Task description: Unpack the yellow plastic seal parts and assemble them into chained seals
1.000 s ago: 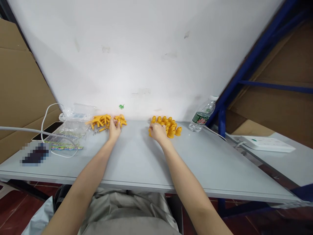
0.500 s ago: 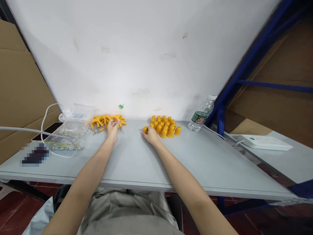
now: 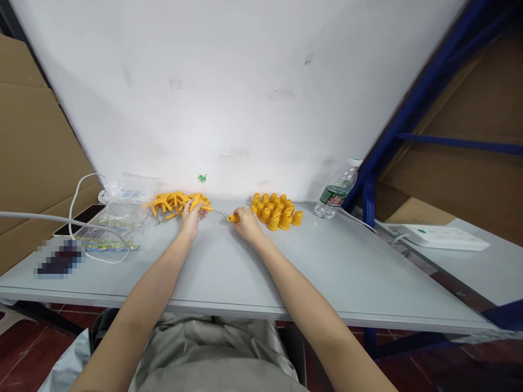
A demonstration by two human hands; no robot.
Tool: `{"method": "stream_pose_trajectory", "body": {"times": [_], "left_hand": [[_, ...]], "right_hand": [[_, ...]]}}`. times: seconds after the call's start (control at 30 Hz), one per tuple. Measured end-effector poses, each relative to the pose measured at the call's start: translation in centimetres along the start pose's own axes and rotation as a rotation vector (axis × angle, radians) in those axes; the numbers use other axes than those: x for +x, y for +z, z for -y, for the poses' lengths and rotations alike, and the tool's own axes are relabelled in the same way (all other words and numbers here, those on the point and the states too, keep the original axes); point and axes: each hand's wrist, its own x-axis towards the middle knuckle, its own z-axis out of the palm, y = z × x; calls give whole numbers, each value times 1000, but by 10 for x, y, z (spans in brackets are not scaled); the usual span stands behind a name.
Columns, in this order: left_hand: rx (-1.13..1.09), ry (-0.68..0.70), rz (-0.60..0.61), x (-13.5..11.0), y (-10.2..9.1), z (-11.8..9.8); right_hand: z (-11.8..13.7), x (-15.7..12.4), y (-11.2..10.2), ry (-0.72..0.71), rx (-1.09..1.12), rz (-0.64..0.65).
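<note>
Cone tipped over, chain swung out towards it

In the last half second the right hand (image 3: 247,224) has tipped its cone (image 3: 233,218). It stood upright; now it lies over sideways just right of the frame's centre line's left side, one end facing left. The fingers pinch it from above and cover most of it.

The left hand (image 3: 190,220), left of centre, pinches a yellow piece (image 3: 196,202) between thumb and fingers, in front of the pile (image 3: 164,201). A chain (image 3: 219,212), which hung down by that hand, now stretches out to the right, its tip just beside the cone's near end. Whether it touches the cone cannot be told at this size; it seems to belong to the held piece.

What this means, as a judgement: each hand has one part under control, and the two parts now face each other across a small gap instead of standing apart at different angles. Nothing shows them joined.

The other cones (image 3: 273,221) have stayed in their upright cluster right of centre, near the foot of the wall (image 3: 261,98). The pile at centre left looks little changed, with more chains showing along its lower edge.

A bottle (image 3: 335,194) leans at the right of the table (image 3: 229,272); a clear bag (image 3: 122,218) lies at the left, and a power strip (image 3: 447,238) sits at the far right.
</note>
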Motion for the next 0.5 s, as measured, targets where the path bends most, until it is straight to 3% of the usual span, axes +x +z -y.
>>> {"method": "stream_pose_trajectory", "body": {"times": [0.23, 0.5], "left_hand": [[40, -7, 11, 3, -2, 3], [27, -11, -29, 2, -1, 0]], "right_hand": [[8, -2, -6, 10, -21, -4], [2, -1, -5, -30, 99, -43]]}}
